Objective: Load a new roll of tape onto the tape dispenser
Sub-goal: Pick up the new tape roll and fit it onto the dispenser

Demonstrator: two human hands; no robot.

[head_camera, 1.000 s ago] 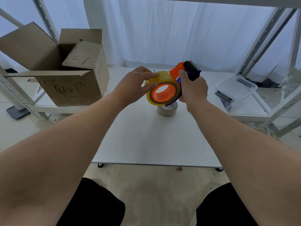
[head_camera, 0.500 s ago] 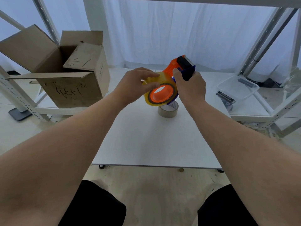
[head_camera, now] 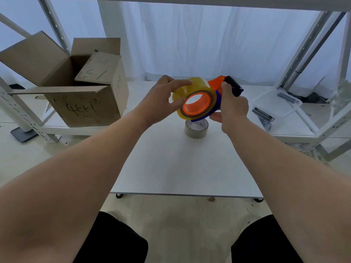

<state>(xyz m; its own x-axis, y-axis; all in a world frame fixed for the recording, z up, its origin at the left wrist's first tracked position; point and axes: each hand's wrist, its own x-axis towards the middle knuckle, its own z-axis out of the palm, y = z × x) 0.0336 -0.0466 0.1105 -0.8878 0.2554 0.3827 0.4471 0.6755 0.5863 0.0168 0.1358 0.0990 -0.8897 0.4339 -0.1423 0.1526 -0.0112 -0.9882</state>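
A yellow tape roll [head_camera: 197, 91] sits on the orange hub [head_camera: 196, 107] of the orange and blue tape dispenser [head_camera: 218, 85], held in the air above the white table [head_camera: 182, 168]. My left hand [head_camera: 161, 100] grips the roll's left side, fingers curled over its top and thumb on its face. My right hand [head_camera: 232, 105] grips the dispenser's handle, just under its black roller [head_camera: 232, 81]. A near-empty tape roll [head_camera: 196, 129] with a brown core lies flat on the table directly below.
An open cardboard box [head_camera: 76, 88] stands on the low shelf at the left. A clear plastic tub [head_camera: 277, 102] and a dark metal part [head_camera: 263, 113] lie on the shelf at the right. Metal rack posts rise on both sides.
The dispenser and roll have tilted, so the roller end has dropped and points more to the right. Both hands keep their hold.
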